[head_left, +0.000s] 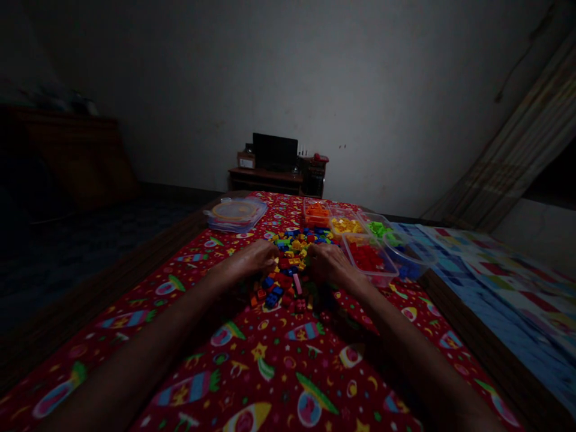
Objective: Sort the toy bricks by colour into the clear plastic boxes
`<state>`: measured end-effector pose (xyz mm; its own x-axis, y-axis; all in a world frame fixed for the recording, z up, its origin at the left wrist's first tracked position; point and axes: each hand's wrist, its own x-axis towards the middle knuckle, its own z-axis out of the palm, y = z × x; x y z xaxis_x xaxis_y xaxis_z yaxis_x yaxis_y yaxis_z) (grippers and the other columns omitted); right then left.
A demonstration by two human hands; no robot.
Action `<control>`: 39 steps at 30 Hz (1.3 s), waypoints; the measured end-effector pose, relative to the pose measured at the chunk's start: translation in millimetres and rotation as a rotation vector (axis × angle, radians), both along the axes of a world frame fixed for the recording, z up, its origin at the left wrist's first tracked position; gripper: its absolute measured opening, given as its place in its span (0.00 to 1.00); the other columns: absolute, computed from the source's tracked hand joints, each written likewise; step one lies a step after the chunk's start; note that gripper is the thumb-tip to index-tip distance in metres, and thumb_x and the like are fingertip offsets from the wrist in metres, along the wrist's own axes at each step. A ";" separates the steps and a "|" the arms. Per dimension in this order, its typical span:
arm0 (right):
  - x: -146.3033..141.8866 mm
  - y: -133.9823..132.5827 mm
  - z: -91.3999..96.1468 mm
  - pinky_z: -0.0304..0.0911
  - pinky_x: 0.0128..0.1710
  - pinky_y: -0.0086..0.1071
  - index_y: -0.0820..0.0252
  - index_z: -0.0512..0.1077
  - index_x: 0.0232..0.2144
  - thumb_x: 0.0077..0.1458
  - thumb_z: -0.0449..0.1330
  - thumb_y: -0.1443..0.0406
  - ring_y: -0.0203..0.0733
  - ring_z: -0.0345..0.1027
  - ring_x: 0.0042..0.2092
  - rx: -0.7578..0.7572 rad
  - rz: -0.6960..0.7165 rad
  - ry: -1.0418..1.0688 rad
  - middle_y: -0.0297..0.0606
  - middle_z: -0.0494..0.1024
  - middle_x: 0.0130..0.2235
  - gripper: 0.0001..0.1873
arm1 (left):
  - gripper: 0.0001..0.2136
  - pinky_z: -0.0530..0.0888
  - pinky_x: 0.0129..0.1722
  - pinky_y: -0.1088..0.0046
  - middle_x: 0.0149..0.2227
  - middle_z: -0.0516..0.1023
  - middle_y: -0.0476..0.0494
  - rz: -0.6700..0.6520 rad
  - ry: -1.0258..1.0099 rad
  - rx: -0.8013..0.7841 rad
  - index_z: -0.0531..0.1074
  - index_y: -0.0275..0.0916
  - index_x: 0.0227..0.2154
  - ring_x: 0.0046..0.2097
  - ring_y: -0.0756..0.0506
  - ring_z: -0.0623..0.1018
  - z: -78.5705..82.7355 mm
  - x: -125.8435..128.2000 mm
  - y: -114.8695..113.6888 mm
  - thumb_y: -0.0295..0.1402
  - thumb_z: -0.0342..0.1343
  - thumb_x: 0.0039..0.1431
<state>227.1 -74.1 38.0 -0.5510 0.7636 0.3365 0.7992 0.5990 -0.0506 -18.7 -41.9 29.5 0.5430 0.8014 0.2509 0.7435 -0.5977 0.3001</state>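
A mixed pile of toy building bricks (284, 281) in red, blue, yellow, green and orange lies on a red patterned cloth (279, 354). My left hand (261, 257) is at the pile's left side, its fingers curled in and closed at the bricks. On the opposite side my right hand (332, 261) reaches in with bent, closed fingertips pointing down. Whatever either hand's fingertips hold is too small and dark to make out. Between the hands lies a pink brick (297, 284), with yellow bricks (296, 261) just beyond it.
Clear tubs stand right of the pile: orange bricks (317, 215), yellow bricks (346, 225), green bricks (378, 229), red bricks (366, 258) and blue bricks (408, 271) are sorted in them. Stacked clear lids (236, 213) lie at the back left. Beyond stands a desk with a monitor (275, 150).
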 end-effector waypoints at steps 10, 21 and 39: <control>11.0 6.2 3.8 0.48 0.30 0.29 0.64 0.72 0.47 0.54 0.49 0.75 0.37 0.61 0.29 0.054 -0.033 0.040 0.40 0.75 0.30 0.20 | 0.12 0.71 0.40 0.71 0.36 0.78 0.45 0.072 -0.129 0.054 0.75 0.39 0.41 0.38 0.45 0.76 1.3 22.3 -6.2 0.36 0.51 0.58; -16.6 6.1 -42.8 0.58 0.43 0.37 0.63 0.63 0.53 0.55 0.51 0.73 0.45 0.63 0.43 0.092 0.125 -0.119 0.46 0.74 0.42 0.22 | 0.14 0.71 0.51 0.62 0.47 0.76 0.37 -0.019 -0.052 0.164 0.72 0.37 0.45 0.49 0.42 0.75 -27.6 45.2 -22.3 0.26 0.46 0.61; -16.4 13.4 -9.6 0.58 0.25 0.25 0.63 0.74 0.38 0.48 0.54 0.72 0.34 0.65 0.25 -0.491 -0.077 0.857 0.31 0.72 0.23 0.15 | 0.24 0.69 0.24 0.75 0.25 0.77 0.49 0.179 -0.600 -0.379 0.75 0.34 0.45 0.27 0.46 0.76 0.6 50.8 -17.1 0.42 0.57 0.46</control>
<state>210.6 -60.7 28.3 -0.2124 0.9486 0.2346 0.4116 0.3046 -0.8590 32.1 -59.0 30.1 0.2523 0.9557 0.1517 0.4628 -0.2568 0.8485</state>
